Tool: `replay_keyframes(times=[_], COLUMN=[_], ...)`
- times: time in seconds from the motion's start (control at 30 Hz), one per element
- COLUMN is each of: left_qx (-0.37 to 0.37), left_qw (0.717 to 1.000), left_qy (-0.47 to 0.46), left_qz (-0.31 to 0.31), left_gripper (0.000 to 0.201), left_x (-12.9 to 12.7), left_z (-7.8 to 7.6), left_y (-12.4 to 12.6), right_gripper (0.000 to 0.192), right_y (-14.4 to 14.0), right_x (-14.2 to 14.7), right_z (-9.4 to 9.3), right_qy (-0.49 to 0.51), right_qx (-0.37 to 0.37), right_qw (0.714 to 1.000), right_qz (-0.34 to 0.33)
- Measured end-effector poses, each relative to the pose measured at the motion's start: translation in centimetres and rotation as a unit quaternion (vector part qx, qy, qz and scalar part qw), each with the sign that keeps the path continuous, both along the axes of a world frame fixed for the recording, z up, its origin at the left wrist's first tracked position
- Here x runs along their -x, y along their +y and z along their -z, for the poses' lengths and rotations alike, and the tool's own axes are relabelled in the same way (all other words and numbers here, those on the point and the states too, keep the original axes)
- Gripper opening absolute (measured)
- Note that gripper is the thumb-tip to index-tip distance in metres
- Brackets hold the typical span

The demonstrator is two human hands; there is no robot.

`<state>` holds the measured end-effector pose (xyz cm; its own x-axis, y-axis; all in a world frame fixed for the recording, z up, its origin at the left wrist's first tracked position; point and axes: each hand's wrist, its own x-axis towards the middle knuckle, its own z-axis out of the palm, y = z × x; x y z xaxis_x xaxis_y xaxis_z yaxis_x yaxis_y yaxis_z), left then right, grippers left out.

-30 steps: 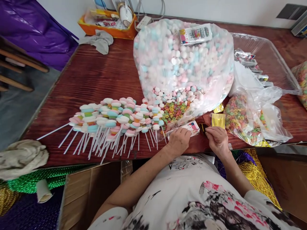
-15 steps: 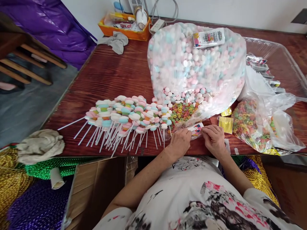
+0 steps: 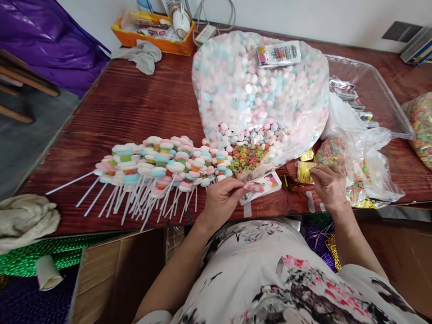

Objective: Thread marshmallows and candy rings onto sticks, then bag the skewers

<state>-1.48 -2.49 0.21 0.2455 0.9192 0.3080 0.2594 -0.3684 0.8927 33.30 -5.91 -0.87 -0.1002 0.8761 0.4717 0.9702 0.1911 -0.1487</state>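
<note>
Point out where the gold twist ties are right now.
The gold twist ties lie near the table's front edge in the head view, under the right hand's fingertips, between the printed bags and the cereal-ring bag.

The light is bright and soft, with only faint shadows. The clear plastic bag (image 3: 259, 90) shines a little. Edges of the picture bend and stretch.

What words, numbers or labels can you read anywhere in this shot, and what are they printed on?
None can be read.
Printed card on top of the big marshmallow bag: coloured marks, too small and blurred.
Small printed packet by the left hand: pictures only, any text blurred.
Foil sachets in the clear tray: print too small.
Gold twist ties at the right hand: no text.
</note>
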Motion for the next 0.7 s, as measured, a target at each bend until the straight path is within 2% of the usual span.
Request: replay_keyframes(times=[0.13,0.2,0.3,0.37,0.47,0.57,0.7], left_qx=[0.064,0.119,0.209,0.246,0.258,0.241,0.208], left_qw=[0.996,0.989,0.972,0.963,0.960,0.962,0.968], left_qy=[-0.058,-0.085,-0.105,-0.104,-0.104,-0.112,-0.116], left_qz=[-0.025,-0.011,0.027,0.020,-0.024,-0.062,-0.077], left_gripper=[0.007,0.008,0.011,0.014,0.017,0.018,0.014], left_x=[2.2,3.2,4.4,5.1,6.1,7.3,8.7], left_z=[-1.3,-1.7,-1.6,-1.2,-0.4,0.0,-0.1], left_y=[-1.8,-3.2,-5.0,-5.9,-6.7,-7.1,-7.3], right_gripper=[0.016,0.017,0.020,0.021,0.022,0.019,0.017], right_y=[1.1,1.8,3.4,4.6,6.2,7.0,7.5], right_x=[2.3,4.1,7.8,10.8,15.6,19.6,22.2], right_z=[-1.2,-1.6,-1.9,-1.9,-1.8,-1.4,-0.8], right_qy=[-0.004,0.024,0.043,0.022,-0.031,-0.086,-0.133], right_qx=[0.063,0.078,0.078,0.076,0.078,0.067,0.037], right_qw=[0.991,0.980,0.956,0.935,0.904,0.884,0.856], right_qz=[-0.115,-0.183,-0.281,-0.346,-0.419,-0.455,-0.499])
